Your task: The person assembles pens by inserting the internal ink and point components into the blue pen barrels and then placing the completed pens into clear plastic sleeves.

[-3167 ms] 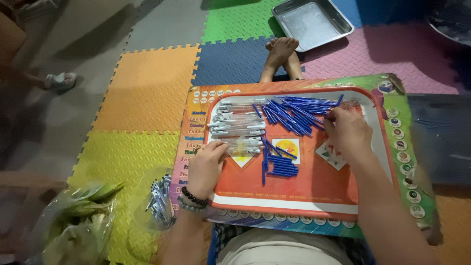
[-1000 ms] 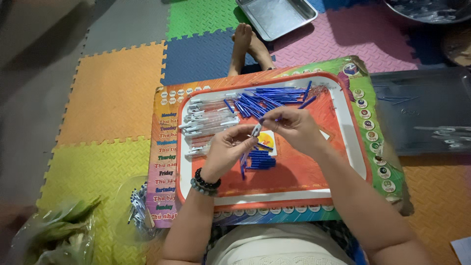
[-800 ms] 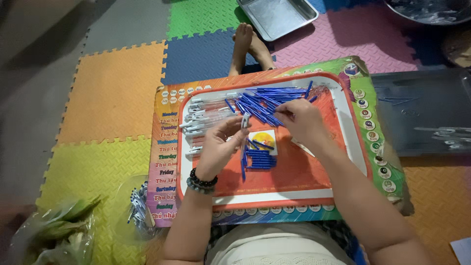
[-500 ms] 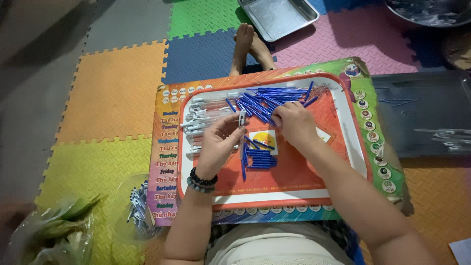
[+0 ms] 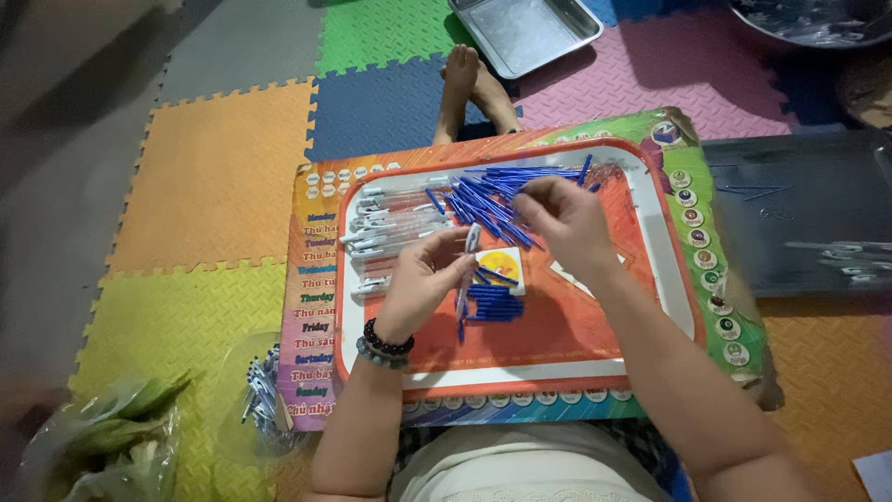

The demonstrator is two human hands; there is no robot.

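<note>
In the middle of the frame we see the left hand pinching a clear pen between thumb and fingers. The pen stands almost straight up and down, its white top near the fingertips. The wrist bends up from the bottom of the frame and wears dark bead bracelets.

Just to the right, the right hand curls with the palm down, and its fingertips close on a thin blue pen refill at the edge of the pile of blue refills. That arm comes in from the lower right.

Left of the pile lies a row of clear pens. Below the hands sits a small neat stack of blue pieces. All of this rests on an orange board.

The board lies on bright foam mats. At the top we see bare feet and a metal tray.
</note>
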